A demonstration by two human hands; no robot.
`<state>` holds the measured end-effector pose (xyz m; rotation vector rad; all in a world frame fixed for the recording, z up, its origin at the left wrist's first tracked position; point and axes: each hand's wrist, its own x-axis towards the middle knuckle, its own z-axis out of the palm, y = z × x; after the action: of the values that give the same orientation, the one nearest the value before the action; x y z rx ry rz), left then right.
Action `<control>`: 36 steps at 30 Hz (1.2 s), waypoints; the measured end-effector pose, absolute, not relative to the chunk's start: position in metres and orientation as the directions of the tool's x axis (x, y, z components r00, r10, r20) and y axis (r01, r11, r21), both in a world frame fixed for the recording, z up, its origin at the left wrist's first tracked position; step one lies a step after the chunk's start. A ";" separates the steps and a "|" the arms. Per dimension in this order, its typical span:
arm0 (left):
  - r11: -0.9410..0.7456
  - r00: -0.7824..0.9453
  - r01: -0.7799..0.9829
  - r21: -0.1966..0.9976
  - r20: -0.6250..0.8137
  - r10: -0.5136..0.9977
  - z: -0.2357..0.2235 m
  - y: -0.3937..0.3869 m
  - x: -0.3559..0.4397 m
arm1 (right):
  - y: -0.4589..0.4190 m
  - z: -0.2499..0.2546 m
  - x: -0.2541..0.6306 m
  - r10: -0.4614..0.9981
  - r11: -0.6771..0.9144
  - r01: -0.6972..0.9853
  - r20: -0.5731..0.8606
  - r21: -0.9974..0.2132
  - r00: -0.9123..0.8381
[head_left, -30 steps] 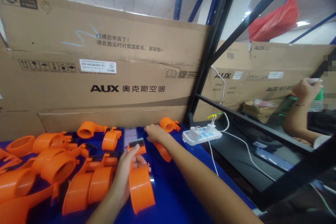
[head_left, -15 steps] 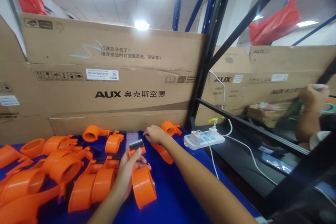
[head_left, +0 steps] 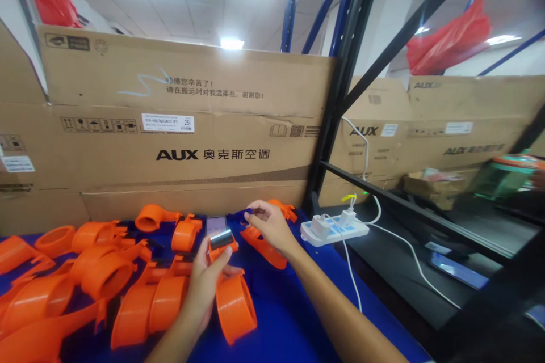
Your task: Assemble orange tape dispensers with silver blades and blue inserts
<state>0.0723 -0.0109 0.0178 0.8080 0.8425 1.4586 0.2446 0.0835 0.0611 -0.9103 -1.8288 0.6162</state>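
My left hand (head_left: 205, 272) is closed around the frame of an orange tape dispenser (head_left: 236, 309). Its round hub hangs toward me, and a silvery roller (head_left: 221, 239) faces up at the far end. To the right, my right hand (head_left: 270, 226) pinches a small dark blue piece (head_left: 248, 213) between thumb and fingertips; its exact kind is unclear. Beneath that hand, partly covered, lies another orange dispenser part (head_left: 268, 252). Several more orange dispensers (head_left: 134, 309) are spread over the left side of the blue table surface (head_left: 289, 317).
A phone (head_left: 216, 223) lies behind my left hand. On the right stands a white power strip (head_left: 334, 229) with plugs and cables, beside a black rack post (head_left: 330, 125). Cardboard (head_left: 213, 125) walls the back. A translucent green container (head_left: 496, 181) and part of a person's hand show far right.
My right hand has drawn back toward me and turned, bringing the dark blue piece into sight. The left hand keeps its dispenser almost still. The other person's arm has mostly left view.
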 end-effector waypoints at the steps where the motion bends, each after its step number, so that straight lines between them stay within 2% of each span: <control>1: -0.034 -0.053 -0.487 0.872 0.010 0.999 0.018 -0.011 0.072 | 0.076 0.058 0.243 0.804 0.594 0.268 0.548 -0.759 -0.231; 3: -0.044 -0.056 -0.473 0.880 0.020 0.998 0.018 -0.012 0.072 | 0.064 0.053 0.239 0.795 0.606 0.179 0.583 -0.775 -0.168; 6: -0.045 -0.058 -0.463 0.885 0.021 0.998 0.020 -0.014 0.072 | 0.048 0.046 0.232 0.751 0.658 0.238 0.646 -0.714 -0.136; 10: -0.036 -0.060 -0.485 0.874 0.007 0.998 0.023 -0.016 0.071 | 0.033 0.038 0.226 0.697 0.706 0.349 0.694 -0.617 -0.183; 15: -0.047 -0.074 -0.488 0.871 0.013 0.997 0.022 -0.013 0.070 | 0.023 0.035 0.224 0.634 0.761 0.373 0.729 -0.531 -0.257; 25: -0.045 -0.122 -0.517 0.855 -0.022 0.992 0.026 -0.015 0.071 | 0.023 0.034 0.230 0.590 0.795 0.413 0.722 -0.444 -0.361; 36: -0.127 -0.091 -0.397 0.909 0.099 0.991 0.018 -0.012 0.069 | 0.021 0.032 0.235 0.598 0.800 0.349 0.693 -0.488 -0.403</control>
<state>0.0688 -0.0120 0.0179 0.9423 0.8868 1.5116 0.2347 0.0214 0.0320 -0.7030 -2.0303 0.3290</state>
